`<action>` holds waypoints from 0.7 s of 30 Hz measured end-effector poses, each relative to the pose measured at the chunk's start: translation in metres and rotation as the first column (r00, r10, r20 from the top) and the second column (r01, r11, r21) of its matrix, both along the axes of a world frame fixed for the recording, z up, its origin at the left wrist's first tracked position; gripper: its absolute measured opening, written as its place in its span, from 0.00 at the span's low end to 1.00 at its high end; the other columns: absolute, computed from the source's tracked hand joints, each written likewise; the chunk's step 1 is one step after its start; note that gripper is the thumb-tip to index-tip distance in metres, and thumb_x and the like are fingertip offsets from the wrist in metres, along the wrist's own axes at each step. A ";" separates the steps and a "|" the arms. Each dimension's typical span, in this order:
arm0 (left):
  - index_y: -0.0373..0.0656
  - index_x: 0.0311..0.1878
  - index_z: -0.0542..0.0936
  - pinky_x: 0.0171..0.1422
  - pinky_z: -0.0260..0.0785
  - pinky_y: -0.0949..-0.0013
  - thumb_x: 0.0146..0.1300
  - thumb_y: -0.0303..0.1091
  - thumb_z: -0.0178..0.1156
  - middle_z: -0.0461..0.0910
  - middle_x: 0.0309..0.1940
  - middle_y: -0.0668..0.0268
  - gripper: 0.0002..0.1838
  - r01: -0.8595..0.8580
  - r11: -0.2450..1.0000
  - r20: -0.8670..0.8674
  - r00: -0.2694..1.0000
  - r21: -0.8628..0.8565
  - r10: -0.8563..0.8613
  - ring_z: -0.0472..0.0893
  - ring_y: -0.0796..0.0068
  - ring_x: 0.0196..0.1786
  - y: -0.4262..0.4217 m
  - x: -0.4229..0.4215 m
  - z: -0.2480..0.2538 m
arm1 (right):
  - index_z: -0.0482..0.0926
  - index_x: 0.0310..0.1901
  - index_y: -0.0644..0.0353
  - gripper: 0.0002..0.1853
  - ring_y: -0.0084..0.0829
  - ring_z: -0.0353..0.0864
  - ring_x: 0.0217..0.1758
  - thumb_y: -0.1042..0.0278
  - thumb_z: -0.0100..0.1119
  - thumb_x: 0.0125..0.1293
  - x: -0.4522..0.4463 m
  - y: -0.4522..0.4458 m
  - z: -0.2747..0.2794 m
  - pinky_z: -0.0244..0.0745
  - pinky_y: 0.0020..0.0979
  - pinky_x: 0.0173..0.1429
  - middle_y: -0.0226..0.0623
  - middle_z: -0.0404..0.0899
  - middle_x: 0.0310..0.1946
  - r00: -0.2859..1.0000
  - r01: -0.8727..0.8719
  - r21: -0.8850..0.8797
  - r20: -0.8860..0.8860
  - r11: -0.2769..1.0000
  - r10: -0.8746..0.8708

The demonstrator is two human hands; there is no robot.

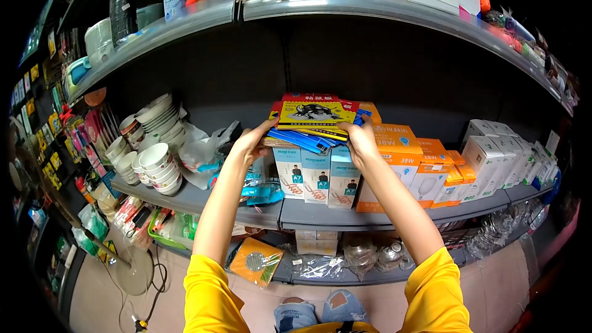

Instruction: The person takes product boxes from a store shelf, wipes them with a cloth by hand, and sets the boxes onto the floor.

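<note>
A stack of mouse glue boards (314, 114), yellow, red and blue with a black mouse picture on the top one, lies over the tall boxes on the middle shelf. My left hand (251, 140) grips the stack's left side, thumb near its upper edge. At the opposite side, my right hand (359, 135) is closed on the right edge, near some blue pieces. Just below stand light-blue and white A7 boxes (316, 176), side by side. Whether the stack rests fully on them is hidden. The undersides of my fingers do not show.
Orange 38W bulb boxes (398, 166) and white boxes (493, 154) line the shelf to the right. Stacked bowls (161, 169) and plastic bags (206, 148) sit left. An upper shelf edge (370, 7) overhangs. A cable (161, 277) runs along the floor at left.
</note>
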State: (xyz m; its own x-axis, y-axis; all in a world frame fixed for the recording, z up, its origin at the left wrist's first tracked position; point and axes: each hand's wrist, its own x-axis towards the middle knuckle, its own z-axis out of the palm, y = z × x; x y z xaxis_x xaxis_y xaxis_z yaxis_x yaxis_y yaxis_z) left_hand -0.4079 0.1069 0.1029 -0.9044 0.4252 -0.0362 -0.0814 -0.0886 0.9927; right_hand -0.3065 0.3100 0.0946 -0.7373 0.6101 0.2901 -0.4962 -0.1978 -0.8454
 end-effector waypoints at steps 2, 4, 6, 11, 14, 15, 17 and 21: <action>0.36 0.31 0.74 0.18 0.59 0.81 0.49 0.45 0.62 0.73 0.19 0.66 0.19 0.097 0.995 -0.032 0.995 0.032 -0.096 0.70 0.82 0.19 -0.001 -0.012 -0.001 | 0.41 0.60 0.70 0.38 0.40 0.72 0.47 0.88 0.50 0.49 0.007 -0.001 0.004 0.73 0.31 0.48 0.54 0.65 0.46 0.999 -0.035 -0.049 -0.010 0.998 0.035; 0.35 0.35 0.73 0.23 0.66 0.78 0.51 0.43 0.60 0.75 0.24 0.63 0.19 0.098 0.986 0.016 0.995 0.132 -0.101 0.73 0.78 0.23 0.006 0.002 0.007 | 0.41 0.60 0.69 0.38 0.40 0.72 0.48 0.88 0.49 0.48 0.012 -0.002 0.007 0.73 0.31 0.48 0.55 0.65 0.46 0.998 -0.068 -0.098 -0.022 0.993 0.066; 0.29 0.41 0.70 0.38 0.77 0.67 0.54 0.39 0.56 0.76 0.36 0.52 0.20 0.185 0.929 0.065 0.974 0.320 -0.216 0.80 0.65 0.34 0.010 0.010 0.012 | 0.42 0.61 0.67 0.38 0.41 0.70 0.50 0.89 0.48 0.48 0.014 -0.002 0.006 0.72 0.32 0.50 0.54 0.63 0.48 0.997 -0.072 -0.124 -0.032 0.990 0.069; 0.28 0.41 0.70 0.34 0.77 0.63 0.52 0.43 0.60 0.77 0.34 0.50 0.24 0.150 0.946 0.108 0.976 0.288 -0.188 0.80 0.61 0.35 0.013 0.022 0.014 | 0.43 0.61 0.66 0.38 0.41 0.67 0.54 0.91 0.47 0.47 0.023 -0.010 0.010 0.70 0.32 0.54 0.52 0.61 0.51 0.995 -0.084 -0.200 -0.074 0.976 0.070; 0.29 0.42 0.69 0.35 0.77 0.63 0.51 0.35 0.61 0.76 0.34 0.52 0.21 0.098 0.945 0.090 0.987 0.313 -0.133 0.80 0.64 0.33 0.017 0.017 0.006 | 0.43 0.61 0.66 0.39 0.42 0.66 0.54 0.94 0.45 0.46 0.024 -0.011 0.012 0.69 0.33 0.54 0.51 0.60 0.52 0.991 -0.128 -0.191 -0.065 0.973 0.117; 0.29 0.43 0.69 0.36 0.77 0.64 0.51 0.32 0.59 0.76 0.34 0.52 0.20 0.113 0.946 0.078 0.987 0.303 -0.143 0.79 0.64 0.34 0.016 0.018 0.008 | 0.43 0.61 0.66 0.39 0.42 0.66 0.54 0.94 0.45 0.46 0.024 -0.011 0.013 0.69 0.33 0.54 0.51 0.60 0.52 0.991 -0.130 -0.191 -0.068 0.973 0.119; 0.25 0.43 0.67 0.37 0.77 0.63 0.49 0.29 0.59 0.76 0.35 0.49 0.21 0.076 0.919 0.072 0.991 0.387 -0.112 0.79 0.61 0.35 0.018 0.024 0.009 | 0.45 0.60 0.66 0.38 0.43 0.65 0.54 0.94 0.45 0.46 0.024 -0.012 0.014 0.68 0.35 0.56 0.51 0.60 0.51 0.989 -0.119 -0.201 -0.106 0.972 0.099; 0.29 0.44 0.68 0.40 0.75 0.67 0.50 0.29 0.58 0.77 0.35 0.53 0.19 0.087 0.906 0.051 0.992 0.414 -0.118 0.79 0.66 0.34 0.017 0.013 0.002 | 0.52 0.55 0.66 0.31 0.42 0.68 0.51 0.92 0.44 0.46 0.019 -0.010 0.016 0.69 0.35 0.54 0.50 0.64 0.47 0.972 -0.157 -0.210 -0.207 0.965 0.113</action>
